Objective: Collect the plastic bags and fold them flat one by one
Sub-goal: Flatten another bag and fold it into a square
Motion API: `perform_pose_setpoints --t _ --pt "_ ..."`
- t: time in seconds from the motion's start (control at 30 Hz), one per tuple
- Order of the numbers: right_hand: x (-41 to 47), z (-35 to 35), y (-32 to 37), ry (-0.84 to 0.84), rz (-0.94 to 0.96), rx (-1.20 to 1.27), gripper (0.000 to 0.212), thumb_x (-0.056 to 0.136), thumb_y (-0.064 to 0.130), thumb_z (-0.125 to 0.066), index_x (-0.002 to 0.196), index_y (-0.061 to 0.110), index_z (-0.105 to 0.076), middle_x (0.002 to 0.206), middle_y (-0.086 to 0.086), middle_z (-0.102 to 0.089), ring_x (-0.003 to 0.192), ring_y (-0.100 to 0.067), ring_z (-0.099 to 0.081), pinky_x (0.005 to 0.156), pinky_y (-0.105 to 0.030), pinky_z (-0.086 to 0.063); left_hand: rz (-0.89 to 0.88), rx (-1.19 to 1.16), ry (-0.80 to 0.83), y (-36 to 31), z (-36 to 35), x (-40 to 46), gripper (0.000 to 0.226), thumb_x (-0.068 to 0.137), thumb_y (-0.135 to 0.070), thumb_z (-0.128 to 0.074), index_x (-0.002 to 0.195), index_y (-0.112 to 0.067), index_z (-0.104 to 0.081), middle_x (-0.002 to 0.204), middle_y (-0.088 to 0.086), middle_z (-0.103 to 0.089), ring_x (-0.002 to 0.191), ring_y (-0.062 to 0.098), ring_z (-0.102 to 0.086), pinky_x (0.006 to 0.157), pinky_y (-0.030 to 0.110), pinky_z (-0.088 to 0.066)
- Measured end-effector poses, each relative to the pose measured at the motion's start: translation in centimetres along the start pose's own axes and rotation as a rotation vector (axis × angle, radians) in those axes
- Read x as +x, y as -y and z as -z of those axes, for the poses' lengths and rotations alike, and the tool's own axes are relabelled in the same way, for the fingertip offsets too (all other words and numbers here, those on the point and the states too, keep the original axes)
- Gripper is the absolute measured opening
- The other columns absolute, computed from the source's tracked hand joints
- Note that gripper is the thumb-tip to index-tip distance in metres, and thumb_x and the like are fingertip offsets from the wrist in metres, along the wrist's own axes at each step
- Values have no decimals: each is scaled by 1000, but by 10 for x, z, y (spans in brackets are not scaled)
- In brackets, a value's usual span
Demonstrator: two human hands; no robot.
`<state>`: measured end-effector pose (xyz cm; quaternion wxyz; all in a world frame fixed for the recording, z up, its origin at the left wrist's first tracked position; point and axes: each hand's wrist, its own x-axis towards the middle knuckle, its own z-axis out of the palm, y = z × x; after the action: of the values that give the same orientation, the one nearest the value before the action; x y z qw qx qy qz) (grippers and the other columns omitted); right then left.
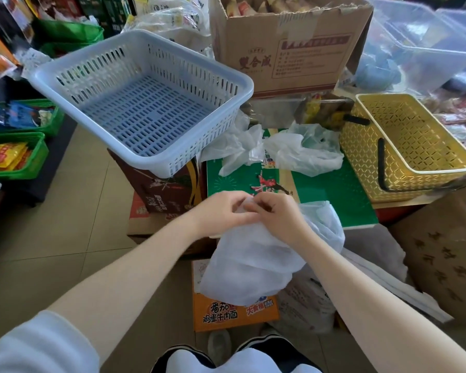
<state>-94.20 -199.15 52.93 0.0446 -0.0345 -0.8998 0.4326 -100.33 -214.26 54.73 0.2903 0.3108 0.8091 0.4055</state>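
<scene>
A translucent white plastic bag (256, 265) hangs in front of me, held up by its top edge. My left hand (223, 211) and my right hand (277, 214) meet at that edge, and the fingers of both pinch the plastic. The bag droops below my wrists over an orange carton. Two more crumpled white bags lie on the green box top (334, 189) farther back: one (240, 146) to the left and one (307, 149) to the right.
A pale blue slotted basket (145, 103) stands on a brown carton at the left. A yellow basket (409, 146) with black handles sits at the right. Behind are a cardboard box (288, 47) and clear tubs (420, 41). Green crates with snack packets (14, 154) line the floor at left.
</scene>
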Motion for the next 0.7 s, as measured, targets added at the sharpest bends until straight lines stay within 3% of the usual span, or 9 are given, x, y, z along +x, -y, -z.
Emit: perform_pose_setpoints --t 0.07,0.13,0.27,0.33,0.4,0.47,0.53,0.63,0.7 --pt "-3 5 -3 -17 -111 261 33 96 20 -49 80 -4 -65 59 -4 -52 51 -9 -43 50 -21 -35 -23 -63 -123 0 -15 4 10 88 -30 -61 91 -21 -64 87 -4 -66 80 6 -59 78 33 -49" --pt "-8 14 -11 -55 -202 457 32 99 17 -42 84 4 -67 70 -6 -62 62 -16 -54 56 -25 -42 2 -168 -230 10 -20 3 14 91 -21 -58 79 -15 -63 74 0 -64 68 5 -54 71 35 -47" --pt "-15 22 -53 -142 -243 41 17 94 25 -52 108 23 -62 113 6 -60 109 -12 -48 92 -28 -38 -54 -358 -237 16 -17 -5 20 93 -25 -52 79 -12 -59 73 -4 -55 69 5 -49 70 23 -39" --pt "-18 18 -75 -67 -476 246 36 93 34 -52 127 20 -53 127 4 -54 119 -13 -46 103 -33 -35 -121 -515 -208 13 -14 -9 23 90 -30 -49 81 -14 -62 77 -6 -59 75 6 -52 72 20 -42" --pt "-19 14 -86 29 -724 618 47 92 45 -48 128 16 -55 122 -3 -62 112 -19 -57 101 -37 -42 -154 -631 -187 13 -10 -10 23 88 -30 -47 76 -22 -65 76 -12 -60 75 3 -53 72 16 -42" --pt "-21 15 -84 86 -870 940 47 92 52 -43 114 17 -64 109 -8 -69 96 -21 -67 85 -33 -53 -136 -683 -195 14 -8 -10 24 88 -29 -46 73 -25 -65 73 -13 -59 72 2 -53 69 14 -43" --pt "-25 19 -82 80 -870 1197 45 88 50 -50 108 14 -67 105 -11 -71 88 -22 -70 71 -31 -58 -88 -705 -252 18 -9 -9 24 91 -28 -44 78 -18 -62 73 -10 -59 70 2 -53 66 15 -45" --pt "-33 25 -81 92 -740 1404 54 64 38 -82 108 9 -70 109 -13 -68 94 -26 -68 77 -38 -58 10 -696 -381 31 -11 -5 25 95 -27 -43 82 -15 -60 78 -6 -59 73 4 -55 69 20 -46" --pt "-34 34 -83 -62 -701 1443 33 71 34 -78 92 10 -69 94 -13 -70 81 -24 -70 71 -35 -57 128 -592 -532 45 -10 -1 22 97 -30 -42 93 -23 -63 95 -10 -60 90 6 -54 83 26 -42"
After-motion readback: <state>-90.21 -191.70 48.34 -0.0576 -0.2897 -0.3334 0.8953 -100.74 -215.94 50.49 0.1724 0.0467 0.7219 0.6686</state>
